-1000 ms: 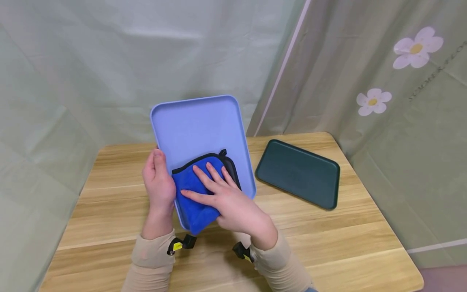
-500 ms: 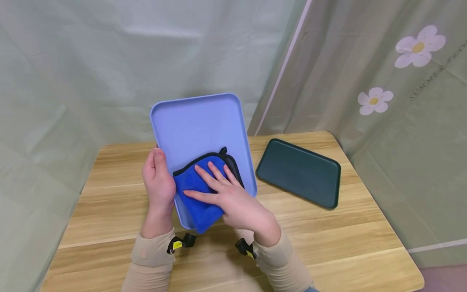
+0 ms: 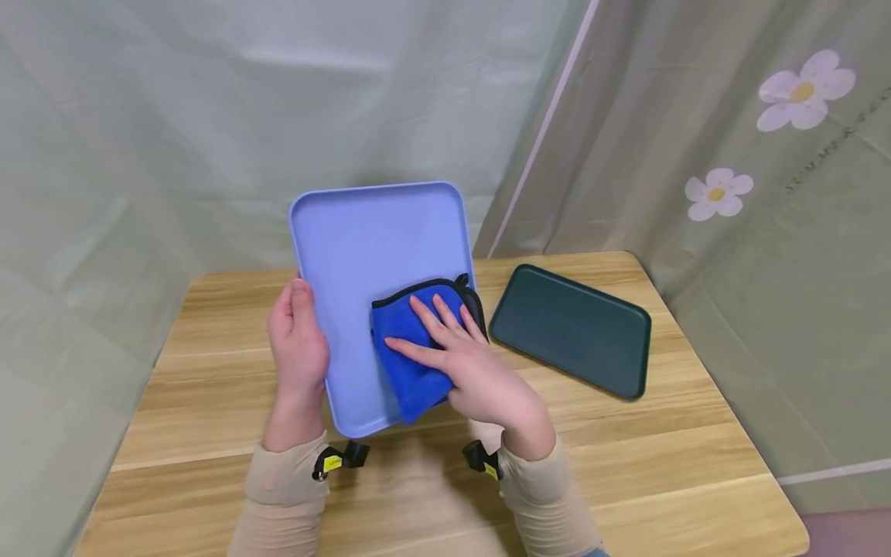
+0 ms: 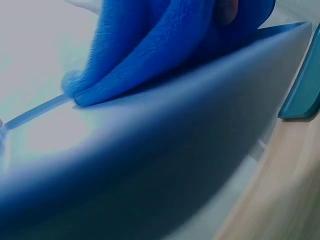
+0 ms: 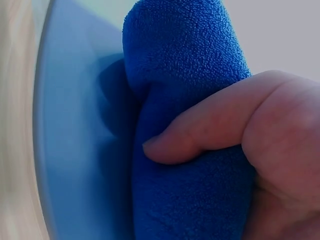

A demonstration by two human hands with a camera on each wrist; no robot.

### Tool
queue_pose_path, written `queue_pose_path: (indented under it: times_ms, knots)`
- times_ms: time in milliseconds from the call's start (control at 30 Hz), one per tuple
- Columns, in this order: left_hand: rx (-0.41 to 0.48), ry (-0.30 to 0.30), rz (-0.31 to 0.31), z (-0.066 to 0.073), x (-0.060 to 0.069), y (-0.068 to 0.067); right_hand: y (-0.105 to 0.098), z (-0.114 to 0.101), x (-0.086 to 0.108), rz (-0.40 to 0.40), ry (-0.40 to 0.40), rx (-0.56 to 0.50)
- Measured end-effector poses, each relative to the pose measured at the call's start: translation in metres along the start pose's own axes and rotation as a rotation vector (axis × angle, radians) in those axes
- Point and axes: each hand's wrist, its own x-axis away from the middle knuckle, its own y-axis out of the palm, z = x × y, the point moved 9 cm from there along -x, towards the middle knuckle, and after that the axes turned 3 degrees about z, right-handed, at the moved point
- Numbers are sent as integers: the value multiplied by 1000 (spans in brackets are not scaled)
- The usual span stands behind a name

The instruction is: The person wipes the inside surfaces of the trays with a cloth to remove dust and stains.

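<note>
A light blue rectangular tray (image 3: 369,240) is held tilted up above the table. My left hand (image 3: 298,340) grips its left edge, thumb along the rim and the other fingers hidden behind. Against the tray's lower right part lies a blue plush cleaning cloth (image 3: 418,379) with black edging and a small loop. My right hand (image 3: 487,379) presses it there with spread fingers. In the right wrist view the thumb (image 5: 195,130) bears on the near side of the folded cloth, pinching it. The left wrist view shows the cloth's folds (image 4: 150,45) on the tray's inner face.
A dark green tray (image 3: 571,333) lies flat on the wooden table (image 3: 202,371), to the right of the blue tray. Behind and at the sides hang pale curtains (image 3: 376,93), printed with white flowers at the right.
My right hand has wiped the cloth to the right and slightly up across the tray. The left hand keeps its grip, and the tray has barely shifted.
</note>
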Motion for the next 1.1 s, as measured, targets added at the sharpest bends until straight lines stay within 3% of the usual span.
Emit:
queue_pose_path:
  times_ms: [433,767,1100]
  knots:
    - [-1,-12,-3,-3,-1,-1,-1,5,0,-6,35,-28]
    - [-34,-37,-31,-8,-11,1,4,-4,-7,-18,30,-2]
    - [-50,-78,-45,-19,-11,3,17,-14,-8,-69,30,29]
